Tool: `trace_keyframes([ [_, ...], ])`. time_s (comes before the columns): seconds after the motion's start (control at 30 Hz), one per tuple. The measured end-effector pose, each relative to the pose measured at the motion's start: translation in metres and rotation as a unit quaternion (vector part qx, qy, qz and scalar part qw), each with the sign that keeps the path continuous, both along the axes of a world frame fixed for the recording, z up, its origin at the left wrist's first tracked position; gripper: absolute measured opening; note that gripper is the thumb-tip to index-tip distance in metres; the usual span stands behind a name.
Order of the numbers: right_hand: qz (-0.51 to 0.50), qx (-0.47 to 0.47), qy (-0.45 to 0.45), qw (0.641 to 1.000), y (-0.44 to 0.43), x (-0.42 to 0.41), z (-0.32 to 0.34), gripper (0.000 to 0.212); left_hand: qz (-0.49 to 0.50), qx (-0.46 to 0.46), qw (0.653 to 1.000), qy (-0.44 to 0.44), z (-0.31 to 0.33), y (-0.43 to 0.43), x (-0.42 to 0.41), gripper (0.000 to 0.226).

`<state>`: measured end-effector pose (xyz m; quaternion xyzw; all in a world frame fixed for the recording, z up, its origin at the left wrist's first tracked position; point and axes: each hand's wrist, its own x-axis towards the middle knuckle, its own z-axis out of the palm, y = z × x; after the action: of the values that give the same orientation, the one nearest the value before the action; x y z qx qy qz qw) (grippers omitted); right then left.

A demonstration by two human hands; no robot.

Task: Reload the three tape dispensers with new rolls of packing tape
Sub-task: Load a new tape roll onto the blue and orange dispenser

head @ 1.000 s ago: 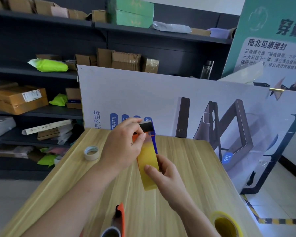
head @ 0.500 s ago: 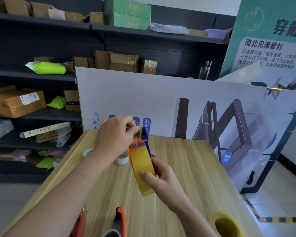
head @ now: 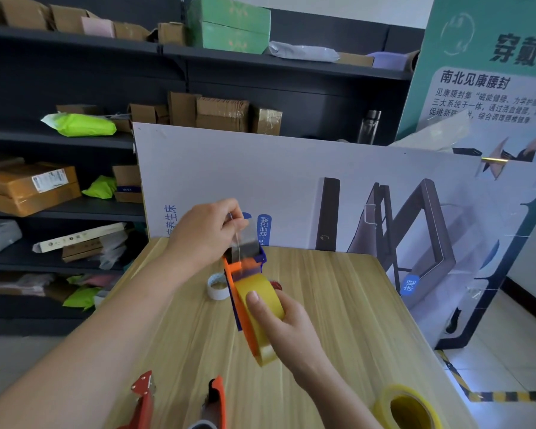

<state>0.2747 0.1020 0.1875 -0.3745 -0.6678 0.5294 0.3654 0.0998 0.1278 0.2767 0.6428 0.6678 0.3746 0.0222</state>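
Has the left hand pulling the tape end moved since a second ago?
Yes. The left hand has risen away from the table, drawing the clear tape end up above the dispenser.

At the bottom edge of the frame we lose most of two dispensers: the red one (head: 141, 404) and the orange one (head: 215, 404) show only their upper ends. The spare roll (head: 407, 408) at lower right is cut off below. Our right hand (head: 287, 328) covers the far side of the held roll (head: 260, 308), and the left hand (head: 206, 235) hides where the clear tape end is pinched. An empty core (head: 217, 286) sits half behind the dispenser (head: 242, 267). A reddish object (head: 276, 285) behind the roll is too hidden to identify.
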Motion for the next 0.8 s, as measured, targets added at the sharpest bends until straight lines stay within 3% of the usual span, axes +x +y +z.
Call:
trace_keyframes([
  [0.07, -0.009, -0.003, 0.001, 1.0, 0.001, 0.0, 0.001, 0.058, -0.005, -0.008, 1.0, -0.026, -0.001, 0.003, -0.004, 0.015],
  [0.17, 0.014, -0.006, 0.004, 1.0, 0.004, 0.001, 0.002, 0.044, -0.012, -0.028, 0.983, -0.179, -0.001, 0.007, -0.017, 0.018],
  [0.23, 0.016, -0.008, -0.01, 1.0, 0.004, 0.001, 0.003, 0.035, -0.009, -0.04, 0.975, -0.219, -0.002, 0.009, -0.023, 0.018],
  [0.47, -0.036, -0.064, -0.021, 0.997, 0.007, -0.006, 0.0, 0.048, -0.054, -0.08, 0.971, -0.219, 0.003, 0.013, -0.025, 0.02],
  [0.53, -0.018, -0.071, -0.011, 0.997, 0.007, -0.006, -0.001, 0.045, -0.031, -0.051, 0.969, -0.241, 0.003, 0.013, -0.03, 0.02],
  [0.7, 0.014, -0.087, -0.027, 0.996, 0.006, -0.007, -0.001, 0.045, 0.005, 0.031, 0.982, -0.184, 0.001, 0.011, -0.032, 0.02],
  [0.8, -0.021, -0.111, -0.028, 0.993, 0.006, -0.007, -0.004, 0.042, 0.024, 0.062, 0.987, -0.147, 0.002, 0.012, -0.032, 0.024],
])
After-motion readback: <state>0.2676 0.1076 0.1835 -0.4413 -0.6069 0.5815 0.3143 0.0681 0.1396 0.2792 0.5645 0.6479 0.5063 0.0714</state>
